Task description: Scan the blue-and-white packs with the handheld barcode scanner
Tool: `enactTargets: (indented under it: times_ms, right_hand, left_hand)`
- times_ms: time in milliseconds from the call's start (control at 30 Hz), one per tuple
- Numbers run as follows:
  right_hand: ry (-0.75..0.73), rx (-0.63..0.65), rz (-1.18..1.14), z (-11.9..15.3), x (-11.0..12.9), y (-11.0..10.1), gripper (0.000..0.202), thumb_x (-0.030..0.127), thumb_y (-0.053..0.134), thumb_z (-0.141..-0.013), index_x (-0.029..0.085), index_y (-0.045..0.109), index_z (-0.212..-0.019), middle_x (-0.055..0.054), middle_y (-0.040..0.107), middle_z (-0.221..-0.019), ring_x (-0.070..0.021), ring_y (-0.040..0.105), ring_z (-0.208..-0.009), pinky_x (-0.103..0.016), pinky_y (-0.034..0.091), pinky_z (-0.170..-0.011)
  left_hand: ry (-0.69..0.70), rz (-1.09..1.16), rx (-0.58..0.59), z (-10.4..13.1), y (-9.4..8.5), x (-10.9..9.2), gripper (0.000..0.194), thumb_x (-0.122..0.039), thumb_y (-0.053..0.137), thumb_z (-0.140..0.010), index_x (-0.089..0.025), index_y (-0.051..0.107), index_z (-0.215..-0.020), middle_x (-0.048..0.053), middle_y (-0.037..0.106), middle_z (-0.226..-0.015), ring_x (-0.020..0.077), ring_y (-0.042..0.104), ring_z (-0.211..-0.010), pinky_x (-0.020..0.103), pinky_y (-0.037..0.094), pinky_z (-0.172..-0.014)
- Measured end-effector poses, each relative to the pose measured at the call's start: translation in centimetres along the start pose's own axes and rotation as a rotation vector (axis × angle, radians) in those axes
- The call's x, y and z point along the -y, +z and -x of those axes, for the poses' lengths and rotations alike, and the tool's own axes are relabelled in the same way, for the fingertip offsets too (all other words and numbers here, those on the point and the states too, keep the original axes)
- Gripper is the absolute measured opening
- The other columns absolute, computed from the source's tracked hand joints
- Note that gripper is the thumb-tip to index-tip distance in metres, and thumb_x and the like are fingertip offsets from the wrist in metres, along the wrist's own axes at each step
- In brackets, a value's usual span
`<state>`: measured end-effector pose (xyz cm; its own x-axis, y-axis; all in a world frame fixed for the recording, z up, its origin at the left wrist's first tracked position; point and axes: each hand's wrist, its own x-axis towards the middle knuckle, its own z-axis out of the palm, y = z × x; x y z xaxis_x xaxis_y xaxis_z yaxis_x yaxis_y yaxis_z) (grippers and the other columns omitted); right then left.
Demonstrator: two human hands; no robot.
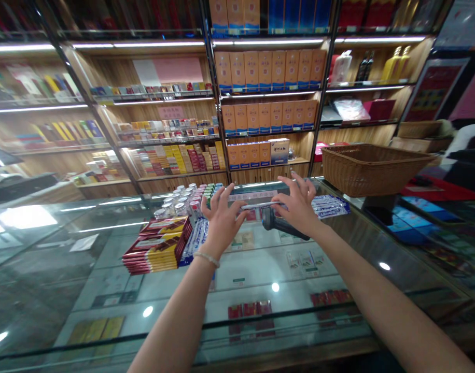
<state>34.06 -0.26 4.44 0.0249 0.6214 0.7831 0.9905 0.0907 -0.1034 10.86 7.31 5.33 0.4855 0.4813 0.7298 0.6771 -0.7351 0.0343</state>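
Observation:
A slim whitish stick packet [257, 205] stretches level between my hands, above the glass counter. My left hand [223, 215], with a pale bracelet at the wrist, pinches its left end between thumb and finger. At the other end, my right hand [296, 203] pinches it the same way, the other fingers raised. Just below my right hand lies a dark handheld barcode scanner [282, 224]. Blue-and-white stick packets [196, 237] lie beside my left hand, and another bunch of blue-and-white sticks [331, 205] is to the right of my right hand.
Red-and-yellow chocolate bars [159, 243] are stacked left, with small round containers [179, 202] behind them. A wicker basket [373, 166] stands at the right. The glass counter [268, 269] shows goods beneath. Shelves with orange boxes [266, 70] line the wall.

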Motion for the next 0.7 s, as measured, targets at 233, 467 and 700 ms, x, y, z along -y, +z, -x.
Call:
enactTargets:
  times_ms: [233, 467, 700]
  right_hand:
    - [0.000, 0.044, 0.016, 0.4, -0.4, 0.6, 0.019, 0.041, 0.062, -0.095, 0.028, 0.076, -0.094, -0.006, 0.047, -0.158, -0.0361, 0.022, -0.155, -0.067, 0.011, -0.121]
    - [-0.115, -0.063, 0.145, 0.9, -0.3, 0.5, 0.037, 0.047, 0.074, -0.087, 0.029, 0.069, -0.119, -0.011, 0.046, -0.157, -0.0357, 0.027, -0.152, -0.060, 0.007, -0.125]
    - [-0.141, -0.089, 0.193, 1.1, -0.4, 1.0, 0.021, 0.040, 0.068, -0.092, 0.030, 0.072, -0.110, -0.008, 0.051, -0.155, -0.0348, 0.033, -0.150, -0.060, 0.005, -0.124]
  left_hand:
    - [-0.024, 0.053, 0.007, 0.0, 0.6, -0.1, 0.020, -0.041, 0.060, -0.098, -0.029, 0.076, -0.097, 0.008, 0.045, -0.163, 0.0362, 0.033, -0.151, 0.072, 0.007, -0.122]
    - [-0.087, 0.113, 0.013, -0.2, 0.6, -0.2, 0.021, -0.041, 0.061, -0.097, -0.028, 0.078, -0.094, 0.008, 0.047, -0.162, 0.0372, 0.034, -0.150, 0.072, 0.012, -0.122]
    - [-0.077, 0.122, 0.032, -0.2, 1.0, -0.3, 0.024, -0.041, 0.058, -0.098, -0.028, 0.077, -0.091, 0.006, 0.052, -0.157, 0.0359, 0.036, -0.148, 0.071, 0.011, -0.123]
